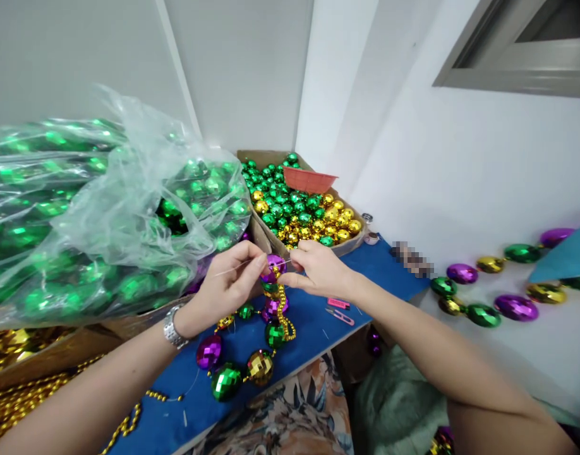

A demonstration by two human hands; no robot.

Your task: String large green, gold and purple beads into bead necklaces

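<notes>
My left hand [237, 278], with a metal watch [174, 327] at the wrist, pinches a thin clear string. The string runs across in front of a purple faceted bead [273, 265] to my right hand [318, 268], which is closed on its other side with the fingers curled. Below my hands hangs a strand of small gold beads [285, 316]. On the blue table lies a bead necklace with large green [226, 381], gold [260, 367] and purple beads [209, 351]. My fingers partly hide the spot where the string meets the beads.
A cardboard box of green and gold beads [290, 208] holds a red basket [310, 180]. Clear plastic bags of green beads [105, 221] are piled at left. Pink thread snips [340, 316] and a pink box [338, 304] lie at right. Gold bead strands [29, 404] lie front left.
</notes>
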